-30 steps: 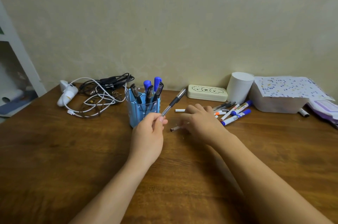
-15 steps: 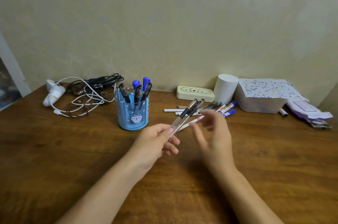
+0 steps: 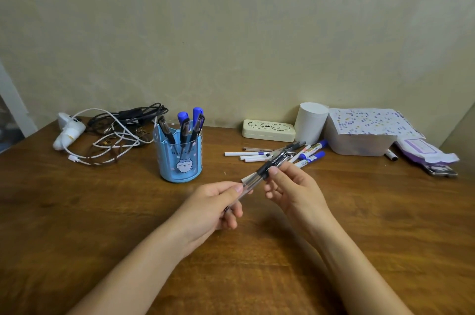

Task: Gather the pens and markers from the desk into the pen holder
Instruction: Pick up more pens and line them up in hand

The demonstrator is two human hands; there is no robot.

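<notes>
A blue pen holder [image 3: 180, 160] stands on the wooden desk [image 3: 102, 212], with several black pens and two blue-capped markers upright in it. Right of it and nearer to me, a small bunch of clear pens with black grips [image 3: 264, 169] is held above the desk. My left hand [image 3: 213, 206] is shut on the bunch's lower end. My right hand [image 3: 293, 186] pinches the bunch near its middle with thumb and fingers. Behind the hands, loose white pens [image 3: 244, 154] and blue markers [image 3: 312, 152] lie on the desk.
A tangle of white and black cables [image 3: 115, 135] lies at the back left. At the back right are a cream case [image 3: 268, 130], a white cup [image 3: 311, 122], a white tub [image 3: 359, 140] under dotted paper, a purple packet [image 3: 424, 150] and a marker [image 3: 391, 154].
My right hand picked a pen off the desk and brought it to the one in my left hand. Now both hands hold the bunch, and my right hand has closed on it.
</notes>
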